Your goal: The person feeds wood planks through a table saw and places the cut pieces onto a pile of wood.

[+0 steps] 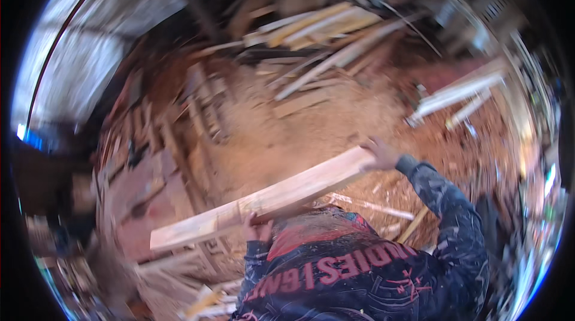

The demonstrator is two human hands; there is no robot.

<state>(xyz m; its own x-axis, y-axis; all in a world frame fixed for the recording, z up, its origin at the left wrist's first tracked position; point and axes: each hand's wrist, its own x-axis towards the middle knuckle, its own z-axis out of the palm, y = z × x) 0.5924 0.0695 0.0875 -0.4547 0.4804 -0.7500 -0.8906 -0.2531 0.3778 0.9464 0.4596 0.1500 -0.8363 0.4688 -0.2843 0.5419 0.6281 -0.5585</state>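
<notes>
I have the long pale plank [263, 200] lifted chest-high, my left hand [257, 228] curled under its middle, my right hand [380, 154] clasping its far end, sawdust floor [281, 135] below, nowhere set down yet.

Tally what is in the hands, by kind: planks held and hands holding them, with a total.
Pale wooden plank, held across the body: 1
Hands gripping it, left hand near the middle and right hand at its far end: 2
Total: 3
</notes>
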